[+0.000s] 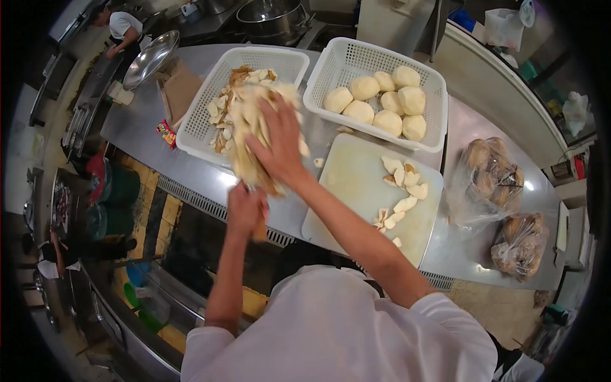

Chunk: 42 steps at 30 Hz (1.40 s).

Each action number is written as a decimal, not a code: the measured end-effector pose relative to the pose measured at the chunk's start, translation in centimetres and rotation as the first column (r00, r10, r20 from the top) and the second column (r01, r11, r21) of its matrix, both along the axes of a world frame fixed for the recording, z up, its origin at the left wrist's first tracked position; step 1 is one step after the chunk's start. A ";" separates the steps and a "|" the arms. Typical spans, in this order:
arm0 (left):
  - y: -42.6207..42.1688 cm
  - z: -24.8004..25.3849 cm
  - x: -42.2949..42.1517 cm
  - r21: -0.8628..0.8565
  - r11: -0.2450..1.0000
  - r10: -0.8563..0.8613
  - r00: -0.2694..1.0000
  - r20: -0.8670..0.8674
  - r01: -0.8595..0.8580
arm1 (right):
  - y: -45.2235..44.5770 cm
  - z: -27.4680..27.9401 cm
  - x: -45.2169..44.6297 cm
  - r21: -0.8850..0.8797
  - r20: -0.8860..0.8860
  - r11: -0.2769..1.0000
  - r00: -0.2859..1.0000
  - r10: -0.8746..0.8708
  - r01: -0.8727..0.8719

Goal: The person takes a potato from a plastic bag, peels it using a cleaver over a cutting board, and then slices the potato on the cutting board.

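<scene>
A blurred heap of pale cut peelings (251, 118) hangs over the near edge of the left white basket (191, 137). My right hand (280, 140) lies against the heap with its fingers stretched out. Below the heap, my left hand (245, 207) is closed, and a brown handle-like piece (259, 230) sticks out under the fist. The peelings and motion blur hide the rest of that tool. More peelings with brown skin (219, 114) lie inside the basket. To my right, a white cutting board (344, 184) carries scattered peel pieces (402, 200).
A second white basket (312, 99) holds several round peeled roots (363, 88), perhaps jicama. Bagged brown roots (487, 175) and another bag (519, 245) sit on the right of the steel table (445, 248). A metal bowl (153, 60) and a red packet (165, 134) are leftward. Other people (124, 28) work farther off.
</scene>
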<state>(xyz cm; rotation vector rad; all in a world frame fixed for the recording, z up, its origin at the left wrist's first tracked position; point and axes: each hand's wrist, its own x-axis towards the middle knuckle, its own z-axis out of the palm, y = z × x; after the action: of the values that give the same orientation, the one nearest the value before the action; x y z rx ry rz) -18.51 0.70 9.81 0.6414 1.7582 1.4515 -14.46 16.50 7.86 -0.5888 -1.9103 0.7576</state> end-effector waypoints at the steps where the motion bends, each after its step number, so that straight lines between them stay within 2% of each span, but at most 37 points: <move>1: 1.7 0.6 -1.7 -0.011 0.997 0.078 0.994 -0.074 -0.079 | 1.4 -0.3 -2.4 -0.041 -0.027 0.996 0.997 0.074 -0.075; 2: 3.3 -0.2 -4.4 -0.056 0.994 0.075 0.976 -0.203 -0.089 | 2.7 -1.2 -4.3 -0.048 -0.030 0.996 0.997 0.076 -0.077; 3: 4.3 -1.4 -6.8 -0.099 0.990 0.065 0.942 -0.328 -0.103 | 3.9 -2.1 -5.8 -0.140 -0.038 0.981 0.990 0.133 -0.137; 4: 4.6 -1.3 -8.0 -0.103 0.989 0.066 0.941 -0.331 -0.105 | 4.2 -2.6 -6.5 -0.227 -0.052 0.954 0.981 0.188 -0.195; 6: 5.2 -1.0 -9.9 -0.288 0.937 -0.041 0.755 -0.654 -0.198 | 3.6 -3.0 -2.9 -0.233 -0.060 0.954 0.981 0.182 -0.191; 7: 4.6 -2.0 -10.8 -0.279 0.940 -0.039 0.751 -0.659 -0.196 | 3.8 -3.3 0.0 -0.235 -0.064 0.954 0.983 0.174 -0.185; 9: 1.3 -5.6 -10.8 -0.063 0.956 0.109 0.543 -0.833 -0.288 | 5.0 -6.0 8.1 -0.166 -0.041 0.983 0.997 0.069 -0.075; 10: 0.2 -3.2 -8.1 -0.068 0.961 0.147 0.701 -0.698 -0.268 | 5.3 -6.9 12.6 -0.185 -0.088 0.980 0.993 -0.085 0.067; 11: -1.0 0.1 -4.9 -0.077 0.966 0.170 0.833 -0.527 -0.246 | 5.7 -8.3 17.4 -0.196 -0.043 0.949 0.965 -0.259 0.246; 12: -2.3 0.7 -3.4 -0.123 0.976 0.096 0.865 -0.493 -0.178 | 6.4 -10.0 22.1 -0.281 -0.020 0.887 0.922 -0.386 0.366; 13: -3.1 0.8 -2.2 -0.160 0.981 0.022 0.889 -0.457 -0.107 | 7.0 -11.9 26.6 -0.268 0.071 0.808 0.848 -0.526 0.524; 14: -3.4 0.3 -1.3 -0.157 0.984 0.004 0.894 -0.448 -0.083 | 7.6 -13.1 30.9 -0.164 0.261 0.784 0.793 -0.550 0.598; 15: -3.7 -0.4 -0.4 -0.222 0.972 -0.175 0.862 -0.475 0.075 | 8.4 -14.7 32.9 -0.160 0.266 0.771 0.779 -0.568 0.616; 16: -3.6 -1.0 0.3 -0.293 0.929 -0.350 0.798 -0.490 0.228 | 8.9 -16.7 34.5 -0.003 0.388 0.768 0.709 -0.589 0.640; 17: -2.8 -2.3 0.8 -0.291 0.924 -0.368 0.792 -0.487 0.250 | 9.2 -18.5 35.6 0.155 0.492 0.760 0.618 -0.613 0.631; 18: -1.5 -4.2 1.2 -0.305 0.883 -0.468 0.643 -0.606 0.356 | 8.8 -20.0 35.3 -0.108 0.668 0.776 0.624 -0.406 0.621; 19: -0.2 -6.2 1.6 -0.332 0.830 -0.533 0.464 -0.708 0.448 | 6.9 -17.6 33.5 0.045 0.783 0.836 0.501 -0.369 0.546; 20: 1.2 -8.3 2.2 -0.331 0.824 -0.539 0.454 -0.710 0.460 | 5.8 -18.1 32.7 0.066 0.680 0.870 0.617 -0.397 0.488; 22: 3.7 -12.0 4.3 -0.279 0.848 -0.445 0.318 -0.837 0.450 | 3.5 -17.5 32.1 -0.129 0.624 0.951 0.768 -0.143 0.281; 23: 4.1 -13.1 5.7 -0.281 0.840 -0.452 0.312 -0.836 0.463 | 2.0 -16.8 32.0 -0.132 0.625 0.946 0.766 -0.153 0.296; 25: 4.4 -14.4 8.6 -0.403 0.796 -0.545 0.245 -0.802 0.452 | -1.0 -14.7 32.6 -0.251 0.436 0.955 0.899 -0.036 0.160; 26: 3.9 -13.6 9.7 -0.448 0.748 -0.607 0.232 -0.760 0.490 | -2.6 -13.8 33.6 -0.251 0.438 0.953 0.898 -0.043 0.169; 27: 3.1 -12.5 10.0 -0.451 0.745 -0.611 0.231 -0.757 0.492 | -4.7 -13.1 34.6 -0.201 0.470 0.922 0.859 -0.206 0.332; 28: 2.3 -11.1 10.1 -0.426 0.707 -0.636 0.245 -0.732 0.564 | -6.4 -12.8 35.2 -0.145 0.489 0.864 0.794 -0.361 0.482; 29: 1.7 -10.4 10.1 -0.395 0.666 -0.661 0.256 -0.705 0.633 | -8.0 -13.5 35.5 -0.147 0.486 0.865 0.796 -0.360 0.481; 31: 0.7 -10.2 8.5 -0.375 0.677 -0.655 0.287 -0.698 0.634 | -10.4 -16.0 36.0 -0.131 0.602 0.701 0.618 -0.506 0.701; 33: 0.0 -10.1 6.9 -0.331 0.814 -0.540 0.415 -0.732 0.477 | -11.3 -17.6 34.8 -0.101 0.667 0.717 0.581 -0.466 0.690; 34: 0.3 -10.5 6.1 -0.334 0.812 -0.544 0.411 -0.732 0.479 | -11.0 -17.6 33.1 -0.092 0.646 0.722 0.593 -0.481 0.686; 36: 1.6 -12.0 4.7 -0.349 0.866 -0.483 0.417 -0.770 0.358 | -10.3 -17.3 29.6 -0.086 0.619 0.725 0.607 -0.498 0.683; 38: 1.5 -14.1 6.9 -0.379 0.862 -0.491 0.367 -0.790 0.338 | -9.1 -16.6 27.3 -0.163 0.458 0.804 0.766 -0.451 0.572; 39: 1.2 -14.7 8.5 -0.412 0.855 -0.504 0.321 -0.802 0.314 | -8.5 -16.3 27.2 -0.165 0.456 0.802 0.765 -0.454 0.574; 40: 0.8 -14.1 10.3 -0.412 0.855 -0.504 0.321 -0.802 0.315 | -8.0 -16.1 27.2 -0.188 0.352 0.817 0.814 -0.463 0.546; 41: 0.2 -12.8 12.2 -0.404 0.828 -0.540 0.359 -0.761 0.388 | -7.2 -16.0 27.2 -0.207 0.244 0.835 0.853 -0.461 0.511; 42: -0.2 -11.8 13.1 -0.389 0.801 -0.573 0.398 -0.716 0.454 | -6.0 -16.2 27.7 -0.205 0.247 0.841 0.858 -0.451 0.501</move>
<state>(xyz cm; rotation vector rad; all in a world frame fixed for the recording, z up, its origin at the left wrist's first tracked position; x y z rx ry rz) -5.37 0.51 -2.03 1.8341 1.9753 0.5549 13.23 10.52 -8.31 -1.2940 -1.7264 0.6422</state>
